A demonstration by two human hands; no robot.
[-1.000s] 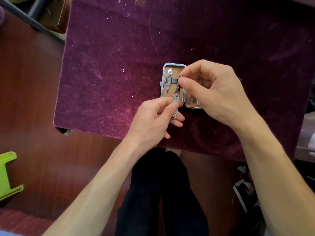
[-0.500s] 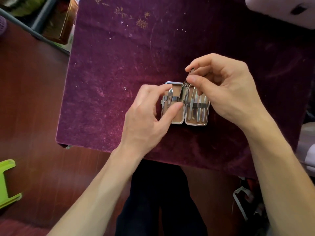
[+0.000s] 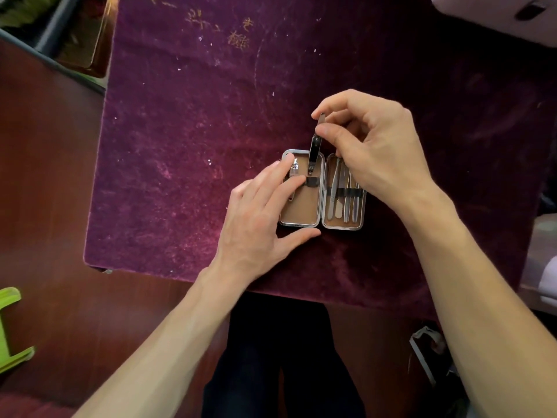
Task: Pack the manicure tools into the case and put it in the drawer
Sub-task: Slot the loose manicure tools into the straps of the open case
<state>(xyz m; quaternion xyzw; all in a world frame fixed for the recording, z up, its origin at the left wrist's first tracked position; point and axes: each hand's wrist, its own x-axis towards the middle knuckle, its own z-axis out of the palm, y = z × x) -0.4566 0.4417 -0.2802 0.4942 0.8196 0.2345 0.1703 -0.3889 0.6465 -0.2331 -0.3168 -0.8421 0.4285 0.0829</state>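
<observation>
Pinching the upper end of the nail clipper between thumb and forefinger, the right hand hovers over the open case, its other fingers curled. The clipper's lower tip meets the strap in the left half. The left hand presses that half with straight, slightly spread fingers. The case lies on the purple cloth.

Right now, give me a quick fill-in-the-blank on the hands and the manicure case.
1. The right hand pinches the long clipper above the case's ___ half.
2. The case lies ___ on the purple cloth.
3. The slender tools sit strapped in the case's ___ half.
4. The left hand rests its fingers on the ___.
Missing: left; open; right; case.
</observation>
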